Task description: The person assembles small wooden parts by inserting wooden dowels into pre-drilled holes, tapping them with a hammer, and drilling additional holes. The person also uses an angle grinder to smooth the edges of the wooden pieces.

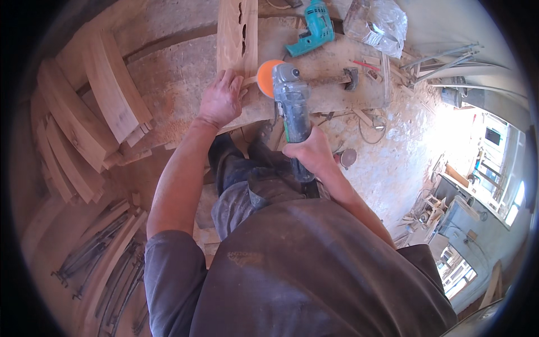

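Observation:
My right hand (312, 150) is wrapped around the body of a grey angle grinder (293, 104). At its head is an orange disc (270, 80), close beside a small pale wood piece (249, 82). My left hand (221, 99) is closed, with its fingers pinching that piece near the end of a wooden board (229, 33). The board points away from me across the bench and has dark, elongated holes in it. Where the disc meets the wood, I cannot tell whether they touch.
On the worn workbench (179, 67) lie a teal drill (313, 31), a hammer (349, 80) and a crumpled clear plastic bag (377, 25). Curved wooden pieces (115, 84) are stacked at the left. Metal clamps (92, 253) lie at lower left. A cable (377, 136) loops at the right.

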Demonstrator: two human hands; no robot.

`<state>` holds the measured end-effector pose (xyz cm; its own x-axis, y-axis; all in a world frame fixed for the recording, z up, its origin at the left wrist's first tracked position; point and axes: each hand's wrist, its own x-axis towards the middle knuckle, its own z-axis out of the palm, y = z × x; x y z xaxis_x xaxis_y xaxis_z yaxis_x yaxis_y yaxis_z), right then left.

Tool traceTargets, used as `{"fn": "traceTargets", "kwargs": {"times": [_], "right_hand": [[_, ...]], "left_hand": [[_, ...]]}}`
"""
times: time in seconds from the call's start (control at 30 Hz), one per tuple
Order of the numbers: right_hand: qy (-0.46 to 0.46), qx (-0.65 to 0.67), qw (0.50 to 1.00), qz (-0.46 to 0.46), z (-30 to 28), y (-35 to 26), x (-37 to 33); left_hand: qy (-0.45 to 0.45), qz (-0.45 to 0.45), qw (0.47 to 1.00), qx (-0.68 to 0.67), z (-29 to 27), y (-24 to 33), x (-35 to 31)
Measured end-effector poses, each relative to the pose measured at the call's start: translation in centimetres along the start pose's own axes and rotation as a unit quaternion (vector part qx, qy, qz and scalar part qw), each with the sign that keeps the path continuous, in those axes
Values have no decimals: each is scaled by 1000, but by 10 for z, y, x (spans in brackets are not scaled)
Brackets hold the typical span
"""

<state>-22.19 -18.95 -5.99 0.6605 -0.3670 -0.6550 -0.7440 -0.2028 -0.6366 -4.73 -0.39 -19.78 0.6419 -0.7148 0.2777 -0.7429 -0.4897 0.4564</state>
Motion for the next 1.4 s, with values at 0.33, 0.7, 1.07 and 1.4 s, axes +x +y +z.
{"fn": "traceTargets", "kwargs": {"times": [0.33,0.7,1.07,1.4], "right_hand": [[6,-62,998,0,5,3,6],[38,39,998,27,-10,16,11],[44,142,987,65,-29,45,-2],[10,170,984,47,-29,48,-2]], "left_hand": [[-2,-4,1000,-15,-4,4,2],[-5,-14,1000,-3,-3,5,0],[-67,-198,976,-56,-36,14,14],[1,-112,993,-50,-22,3,-2]]}}
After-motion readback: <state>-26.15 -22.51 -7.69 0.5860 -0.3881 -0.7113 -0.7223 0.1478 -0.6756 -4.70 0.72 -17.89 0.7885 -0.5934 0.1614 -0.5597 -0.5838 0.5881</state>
